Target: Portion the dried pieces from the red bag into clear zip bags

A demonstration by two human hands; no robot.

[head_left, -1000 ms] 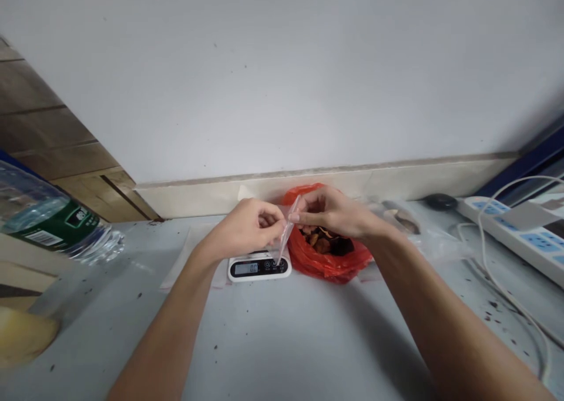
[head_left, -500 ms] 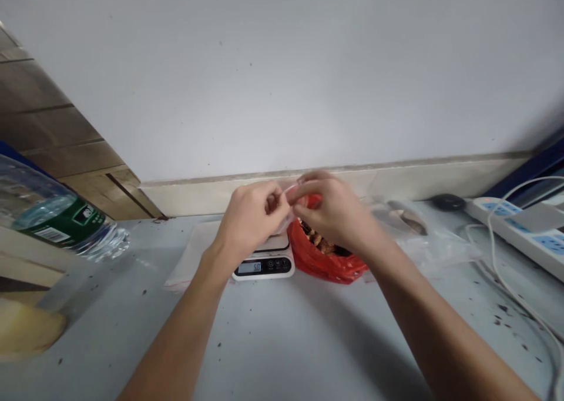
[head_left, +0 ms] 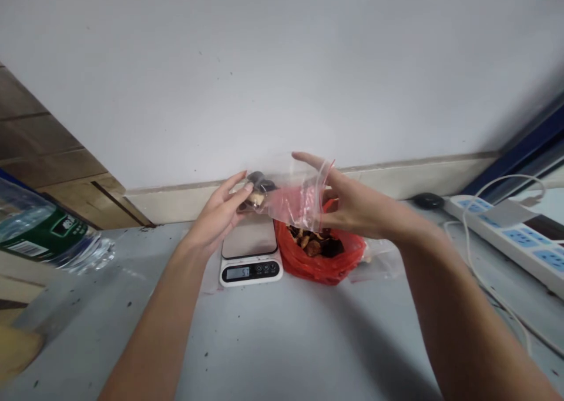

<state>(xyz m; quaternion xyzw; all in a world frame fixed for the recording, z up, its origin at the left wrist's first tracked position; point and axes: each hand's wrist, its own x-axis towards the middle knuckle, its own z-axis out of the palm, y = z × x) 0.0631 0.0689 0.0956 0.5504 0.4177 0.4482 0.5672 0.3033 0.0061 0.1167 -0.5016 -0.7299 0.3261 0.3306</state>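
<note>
A small clear zip bag (head_left: 291, 198) with a few dark and tan pieces in its left end is held sideways above the table. My left hand (head_left: 218, 213) pinches that filled end. My right hand (head_left: 348, 204) grips the bag's mouth end, with the fingers spread over it. Below them a small white digital scale (head_left: 250, 257) sits on the grey table (head_left: 282, 342) with its platform bare and its display lit. A red plastic bag (head_left: 321, 257) of dried brown pieces lies open just right of the scale.
A plastic water bottle (head_left: 48, 230) with a green label lies at the left edge. A white power strip (head_left: 511, 230) with a white cable (head_left: 493, 283) runs along the right. A black object (head_left: 425, 200) rests by the wall. Clear plastic (head_left: 381, 257) lies beside the red bag.
Both hands have lifted the clear zip bag off the scale and turned it sideways; it was hanging upright over the scale before. The camera view has tilted slightly.
</note>
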